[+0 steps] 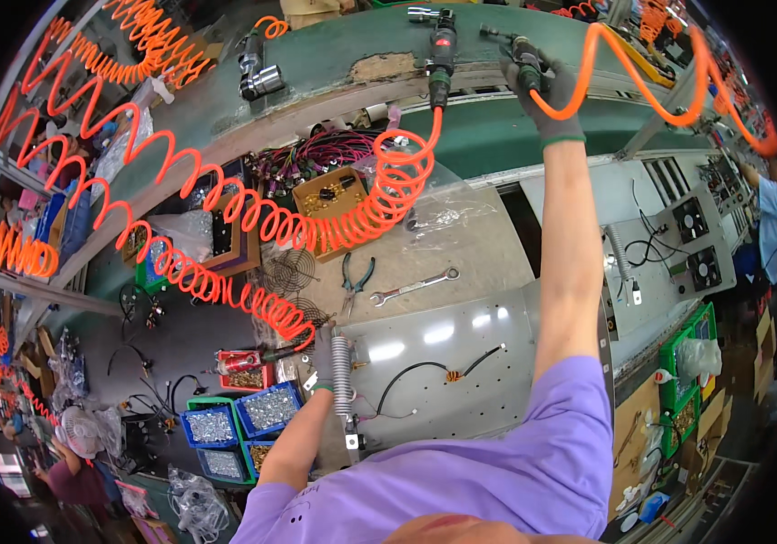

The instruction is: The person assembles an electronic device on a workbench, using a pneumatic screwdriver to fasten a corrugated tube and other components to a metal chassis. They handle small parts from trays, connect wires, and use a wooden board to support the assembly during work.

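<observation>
Air tool (526, 54) grasped in your gloved right hand (555, 89), your left hand (324, 352) beside a coil (341, 376), left grip unclear

Around me the light is even and fairly bright; elongated white reflections mark the smooth grey metal panel (461, 408). The long green-topped workbench (343, 45) bows into an arc, black vignetting closes the rim, and small details at the far left are indistinct.
</observation>
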